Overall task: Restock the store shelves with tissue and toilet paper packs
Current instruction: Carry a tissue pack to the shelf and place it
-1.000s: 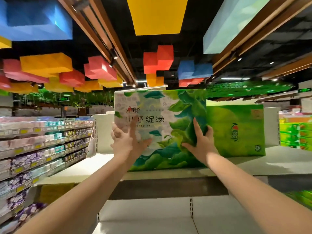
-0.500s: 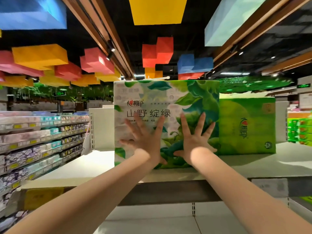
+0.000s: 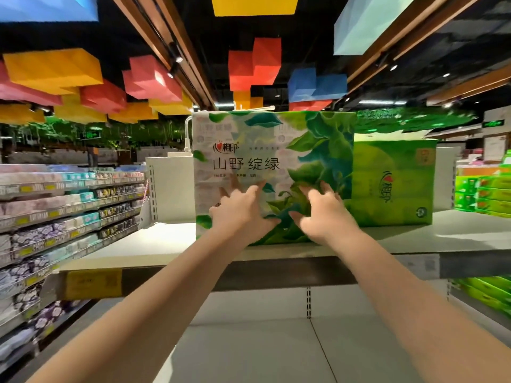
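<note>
A large tissue pack (image 3: 272, 150) with white and green leaf print stands upright on the top shelf (image 3: 138, 244), near its front edge. Both my hands lie on its front face, low down. My left hand (image 3: 240, 214) touches it with relaxed, slightly bent fingers. My right hand (image 3: 320, 214) touches it the same way, just to the right. A plain green tissue pack (image 3: 392, 183) stands behind and to the right, against the first pack.
Below the top shelf lies a white lower shelf (image 3: 249, 349). The aisle shelves (image 3: 69, 211) at left hold several small packs. Green packs (image 3: 486, 194) are stacked at far right. A yellow price tag (image 3: 92, 283) is on the shelf edge.
My hands went from gripping the leaf-print pack to flat spread palms, then to relaxed fingers lower on its face. The pack now stands farther back, beside the green pack.
</note>
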